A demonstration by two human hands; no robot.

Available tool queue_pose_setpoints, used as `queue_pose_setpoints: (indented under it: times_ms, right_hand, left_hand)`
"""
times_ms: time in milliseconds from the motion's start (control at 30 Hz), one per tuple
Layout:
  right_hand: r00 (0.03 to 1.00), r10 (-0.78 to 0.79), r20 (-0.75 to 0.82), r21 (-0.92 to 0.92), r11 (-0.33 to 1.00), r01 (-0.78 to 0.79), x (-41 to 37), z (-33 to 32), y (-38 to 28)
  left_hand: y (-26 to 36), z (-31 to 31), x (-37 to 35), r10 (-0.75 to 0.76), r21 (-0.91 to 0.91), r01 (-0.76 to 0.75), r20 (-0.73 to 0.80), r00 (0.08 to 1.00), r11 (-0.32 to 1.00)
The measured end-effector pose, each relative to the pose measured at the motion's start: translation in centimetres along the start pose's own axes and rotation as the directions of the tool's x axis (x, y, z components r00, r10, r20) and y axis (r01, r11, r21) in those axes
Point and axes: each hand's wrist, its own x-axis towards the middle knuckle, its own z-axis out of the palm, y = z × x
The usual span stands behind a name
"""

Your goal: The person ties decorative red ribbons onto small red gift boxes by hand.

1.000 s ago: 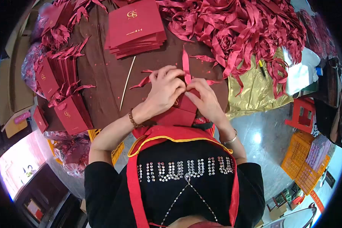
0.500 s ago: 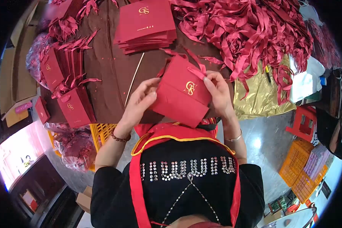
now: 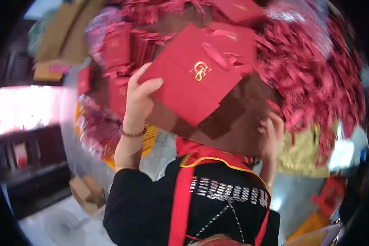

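My left hand [image 3: 141, 90] grips the left corner of a flat red paper gift bag [image 3: 184, 88], thumb on top and fingers underneath. The bag is tilted above the brown tabletop, with a gold monogram on its face and a red ribbon [image 3: 215, 55] across its upper part. Off to the right, my right hand [image 3: 272, 131] is apart from the bag, smeared by motion, its fingers loosely bent and spread with nothing visible in them. It is close to the front right of the brown table cover [image 3: 242, 119], beside the heap of red ribbons [image 3: 315, 78].
Behind the held bag lie more red bags [image 3: 242, 43]. Upright bags [image 3: 117, 49] stand at the left. A gold sheet [image 3: 299, 151] hangs at the right front edge, and a cardboard box [image 3: 86, 192] sits on the floor at lower left.
My right hand has let go of the bag and moved right and down. The left hand has lifted the bag up and left. The whole view has swung round.
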Motion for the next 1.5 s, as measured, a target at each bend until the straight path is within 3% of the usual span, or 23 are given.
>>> queue_pose_setpoints:
  times_ms: [133, 200, 233, 267, 300, 333, 367, 400, 533, 567, 633, 900, 967, 1033, 1100, 1167, 1233, 1267, 1300, 1333, 1367, 1467, 1500]
  right_hand:
    - [0.992, -0.045, 0.114, -0.052, 0.997, 0.051, 0.7, 0.1, 1.6]
    - [0.984, -0.039, 0.172, -0.052, 0.997, 0.049, 0.9, 0.4, 1.8]
    - [0.979, -0.05, 0.198, -0.045, 0.997, 0.06, 1.1, 0.5, 2.0]
    - [0.973, -0.061, 0.221, -0.037, 0.997, 0.07, 1.2, 0.6, 2.2]
    - [0.97, -0.064, 0.233, -0.036, 0.997, 0.075, 1.2, 0.8, 2.2]
    - [0.971, -0.044, 0.233, -0.034, 0.998, 0.053, 1.1, 0.9, 2.2]
    - [0.972, -0.024, 0.233, -0.032, 0.999, 0.033, 1.1, 0.9, 2.3]
    - [0.97, -0.016, 0.244, -0.032, 0.999, 0.024, 1.1, 0.9, 2.7]
    - [0.961, 0.016, 0.275, -0.108, 0.994, 0.014, 0.8, 1.5, 2.1]
    - [0.959, 0.018, 0.284, -0.112, 0.994, 0.015, 0.8, 1.6, 1.9]
    - [0.949, 0.051, 0.31, -0.17, 0.985, 0.002, 0.9, 1.7, 1.6]
    - [0.937, 0.06, 0.345, -0.286, 0.957, 0.044, 0.2, 2.4, 1.9]
    - [0.941, 0.016, 0.339, -0.289, 0.953, 0.088, 0.2, 2.4, 2.3]
    - [0.948, 0.035, 0.316, -0.277, 0.959, 0.057, 0.1, 2.4, 2.1]
    - [0.934, 0.057, 0.354, -0.287, 0.957, 0.05, 0.0, 2.6, 1.5]
    - [0.927, 0.074, 0.368, -0.237, 0.971, 0.016, 0.2, 2.9, 1.3]
    - [0.921, 0.095, 0.379, -0.271, 0.962, 0.012, 0.8, 3.1, 0.6]
    - [0.936, 0.086, 0.342, -0.266, 0.964, 0.009, 1.4, 3.3, 0.5]
    - [0.928, -0.072, 0.365, -0.236, 0.957, 0.167, 2.1, 3.5, 0.5]
    - [0.895, -0.221, 0.387, -0.208, 0.925, 0.318, 2.7, 3.7, 0.4]
    - [0.905, -0.224, 0.363, -0.213, 0.925, 0.314, 3.2, 4.0, -0.3]
    - [0.884, -0.355, 0.304, -0.234, 0.872, 0.43, 5.1, 5.0, -2.5]
    - [0.916, -0.299, 0.268, -0.18, 0.918, 0.353, 5.9, 5.2, -2.6]
  left_hand:
    - [8.3, -3.5, 0.4, 0.365, 0.281, -0.322, -0.118, 0.924, 0.904]
    - [11.1, -4.4, -0.8, 0.501, 0.615, -0.33, -0.124, 0.857, 0.716]
    - [11.5, -5.1, -1.6, 0.512, 0.62, -0.33, -0.136, 0.848, 0.712]
    - [11.8, -6.2, -2.3, 0.531, 0.797, -0.252, -0.1, 0.842, 0.549]
    - [11.8, -7.1, -2.9, 0.537, 0.922, -0.159, -0.06, 0.842, 0.353]
    - [10.8, -8.4, -3.2, 0.539, 0.937, -0.137, -0.061, 0.84, 0.32]
    - [10.1, -9.1, -3.7, 0.511, 0.974, -0.147, 0.039, 0.859, 0.173]
    - [9.0, -10.0, -4.0, 0.479, 0.972, -0.222, 0.234, 0.846, -0.084]
    - [0.2, -14.0, -5.1, 0.221, 0.96, -0.17, 0.219, 0.95, -0.221]
    - [-1.2, -13.8, -6.1, 0.106, 0.957, -0.02, 0.053, 0.993, -0.29]
    - [-2.9, -13.8, -6.4, 0.166, 0.928, -0.047, 0.115, 0.979, -0.369]
    - [-2.9, -14.8, -5.2, 0.127, 0.954, -0.072, 0.113, 0.985, -0.291]
    - [-3.0, -14.5, -4.9, 0.202, 0.978, -0.061, 0.102, 0.974, -0.202]
    - [-2.8, -13.6, -4.2, 0.342, 0.96, -0.08, 0.173, 0.924, -0.269]
    - [-2.0, -11.1, -3.0, 0.43, 0.976, -0.13, 0.194, 0.881, -0.174]
    - [-2.4, -7.9, -0.9, 0.469, 0.942, -0.31, 0.219, 0.856, 0.126]
    - [-3.7, -3.3, 0.7, 0.35, 0.778, -0.305, 0.117, 0.929, 0.549]
    - [-4.7, -1.7, 2.0, 0.326, 0.758, -0.315, 0.143, 0.934, 0.57]
    - [-5.8, -0.4, 3.7, 0.303, 0.74, -0.32, 0.164, 0.939, 0.591]
    - [-7.5, 0.5, 5.6, 0.228, 0.666, -0.237, 0.102, 0.968, 0.708]
    - [-8.5, 1.6, 7.3, 0.217, 0.658, -0.245, 0.125, 0.968, 0.712]
    - [-9.8, 4.5, 10.0, 0.27, 0.792, -0.259, 0.124, 0.955, 0.553]
    - [-9.8, 5.4, 10.1, 0.269, 0.897, -0.249, 0.154, 0.951, 0.366]
